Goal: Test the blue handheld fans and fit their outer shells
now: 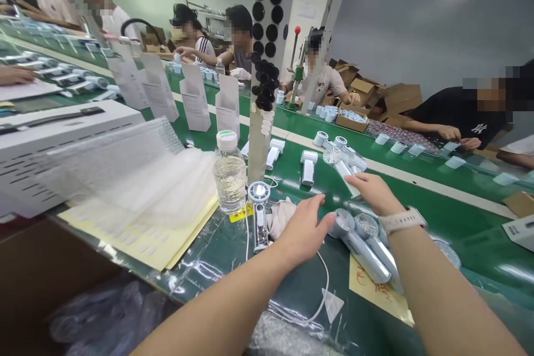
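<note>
Head cam, white mini fans [366, 258] w/ grilles, L hand [302, 228], R hand [373, 192] open, empty

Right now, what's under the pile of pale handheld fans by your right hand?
A yellow paper sheet with red handwriting lies under the handheld fans, on the green conveyor belt. The part of the sheet beneath the fans is covered, so anything there can't be seen.
</note>
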The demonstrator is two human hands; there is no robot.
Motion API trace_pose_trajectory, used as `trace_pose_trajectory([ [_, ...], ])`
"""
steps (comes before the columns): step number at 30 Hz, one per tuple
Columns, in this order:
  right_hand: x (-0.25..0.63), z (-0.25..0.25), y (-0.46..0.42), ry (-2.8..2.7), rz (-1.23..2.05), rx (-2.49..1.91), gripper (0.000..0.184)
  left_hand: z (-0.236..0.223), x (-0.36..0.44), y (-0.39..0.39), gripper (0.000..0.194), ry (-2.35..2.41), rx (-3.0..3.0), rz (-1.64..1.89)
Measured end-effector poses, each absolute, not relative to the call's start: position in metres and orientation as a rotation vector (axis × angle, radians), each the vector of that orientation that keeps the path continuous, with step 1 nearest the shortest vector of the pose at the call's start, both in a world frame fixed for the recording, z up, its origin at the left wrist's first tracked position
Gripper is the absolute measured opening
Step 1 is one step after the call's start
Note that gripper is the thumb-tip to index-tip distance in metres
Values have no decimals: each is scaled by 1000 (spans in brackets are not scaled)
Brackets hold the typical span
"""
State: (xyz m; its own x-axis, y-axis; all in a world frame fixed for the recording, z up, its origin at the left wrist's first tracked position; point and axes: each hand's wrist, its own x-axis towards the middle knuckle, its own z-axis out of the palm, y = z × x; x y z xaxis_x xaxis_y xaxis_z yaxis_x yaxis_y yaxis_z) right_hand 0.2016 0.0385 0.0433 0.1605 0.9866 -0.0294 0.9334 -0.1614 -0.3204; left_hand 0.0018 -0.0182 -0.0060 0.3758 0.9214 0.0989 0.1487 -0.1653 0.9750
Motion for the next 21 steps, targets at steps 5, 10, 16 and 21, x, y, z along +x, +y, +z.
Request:
trace_pose_trajectory([
  [5,149,44,-29,-1967,329,-1798,39,-13,16,-13,44,593,633,1213],
  [10,124,35,-53,-1774,582,-1542,41,1,4,-1,32,501,336,1099],
  [16,117,-16,-58,-1630,440,-1599,22,7,-15,7,41,511,341,997],
  [21,93,-30,-67,-1796,422,-1677,13,7,-17,7,40,495,426,1103],
])
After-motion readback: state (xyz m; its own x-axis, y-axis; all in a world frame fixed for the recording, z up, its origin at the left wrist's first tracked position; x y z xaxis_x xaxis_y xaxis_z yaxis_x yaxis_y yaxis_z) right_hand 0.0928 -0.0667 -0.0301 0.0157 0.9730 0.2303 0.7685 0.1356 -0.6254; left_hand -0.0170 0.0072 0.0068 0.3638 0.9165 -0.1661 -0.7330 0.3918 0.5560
